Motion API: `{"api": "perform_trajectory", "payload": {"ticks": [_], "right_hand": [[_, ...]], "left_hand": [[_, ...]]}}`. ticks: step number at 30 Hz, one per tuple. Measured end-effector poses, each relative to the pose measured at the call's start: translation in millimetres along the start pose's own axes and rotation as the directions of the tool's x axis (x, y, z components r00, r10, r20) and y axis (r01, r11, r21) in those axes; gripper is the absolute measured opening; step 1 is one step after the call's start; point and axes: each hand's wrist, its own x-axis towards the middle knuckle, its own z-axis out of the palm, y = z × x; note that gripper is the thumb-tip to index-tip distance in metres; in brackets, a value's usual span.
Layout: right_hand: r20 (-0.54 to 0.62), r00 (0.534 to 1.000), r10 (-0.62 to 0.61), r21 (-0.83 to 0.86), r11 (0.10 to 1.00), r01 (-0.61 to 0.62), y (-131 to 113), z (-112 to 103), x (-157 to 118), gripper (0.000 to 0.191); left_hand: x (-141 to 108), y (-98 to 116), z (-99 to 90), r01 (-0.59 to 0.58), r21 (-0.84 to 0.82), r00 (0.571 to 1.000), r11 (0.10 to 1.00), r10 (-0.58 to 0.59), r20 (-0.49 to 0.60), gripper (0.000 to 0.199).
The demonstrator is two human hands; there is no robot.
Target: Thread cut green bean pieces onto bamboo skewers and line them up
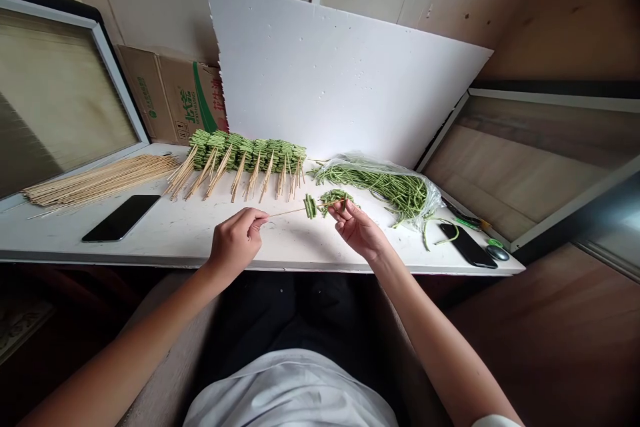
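Observation:
My left hand (235, 238) is closed round the blunt end of a thin wooden skewer (287, 213), held nearly level just above the table. Several short green bean pieces (311, 206) are threaded side by side on it. Around the skewer's far end, the fingers of my right hand (363, 230) pinch what looks like a cut green bean piece, partly hidden by the fingertips. Just behind that hand lies a small pile of cut green beans (334, 196). A row of finished bean skewers (250, 152) is stacked at the back, sticks towards me.
Loose skewers (107, 177) lie at the left beside a phone (121, 217). Long green beans (385, 188) spill from a clear plastic bag (434, 199) at right, near another phone (467, 245) and a computer mouse (497, 253). A white foam board (345, 73) and cardboard box (170, 97) stand behind.

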Motion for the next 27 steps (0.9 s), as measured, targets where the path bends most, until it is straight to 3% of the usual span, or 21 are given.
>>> {"api": "perform_trajectory", "payload": {"ticks": [22,27], "right_hand": [[-0.018,1.000,-0.014,-0.010,1.000,0.014,6.3,-6.6,2.9,0.036],[-0.036,0.998,-0.059,-0.079,0.995,0.056,7.6,-4.9,2.4,0.037]], "left_hand": [[-0.1,-3.3,0.7,-0.047,0.029,0.999,0.998,0.048,-0.026,0.022],[-0.2,-2.4,0.1,-0.066,0.030,0.997,0.997,0.067,-0.046,0.023]]}}
